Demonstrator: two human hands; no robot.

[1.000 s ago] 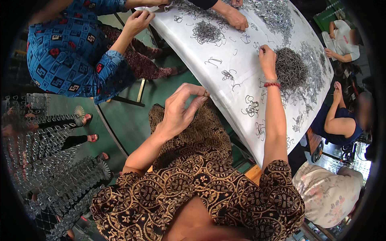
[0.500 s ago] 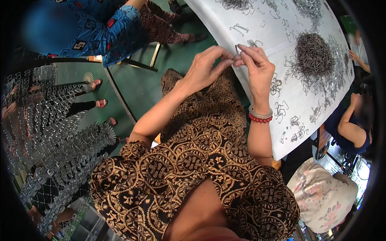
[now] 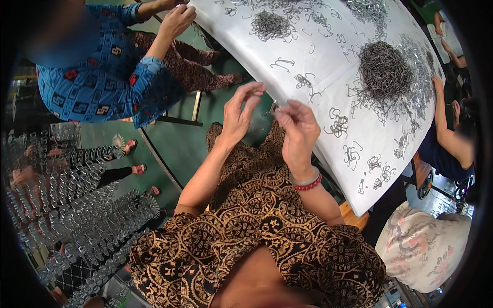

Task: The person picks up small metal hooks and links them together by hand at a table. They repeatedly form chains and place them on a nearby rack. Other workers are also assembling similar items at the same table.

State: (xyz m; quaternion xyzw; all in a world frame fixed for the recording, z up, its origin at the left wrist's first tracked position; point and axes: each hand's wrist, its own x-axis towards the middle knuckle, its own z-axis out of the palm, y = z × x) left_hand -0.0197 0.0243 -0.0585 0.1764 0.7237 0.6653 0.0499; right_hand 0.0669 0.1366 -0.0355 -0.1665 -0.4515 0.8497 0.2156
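Observation:
My left hand (image 3: 239, 117) is raised over my lap beside the white-covered table (image 3: 328, 100). Its thumb and fingers are apart, and nothing shows between them. To its right, nearer the table edge, my right hand (image 3: 299, 131) has its thumb and fingertips closed on a small bent wire hook (image 3: 273, 109); motion blurs the hook's shape. A pale bangle and a red bead bracelet circle the right wrist. Loose wire hooks (image 3: 304, 80) lie on the table just beyond this hand.
A dark heap of wire hooks (image 3: 385, 71) and a smaller pile (image 3: 271, 25) rest on the table. On the left, a person in blue patterned clothing (image 3: 108, 66) works at the table edge. Metal strips (image 3: 87, 205) hang at lower left. Other people sit along the right.
My hands have come apart and moved down toward me, the left hand letting go of the wire hook. My view has shifted, showing more of the person on the left.

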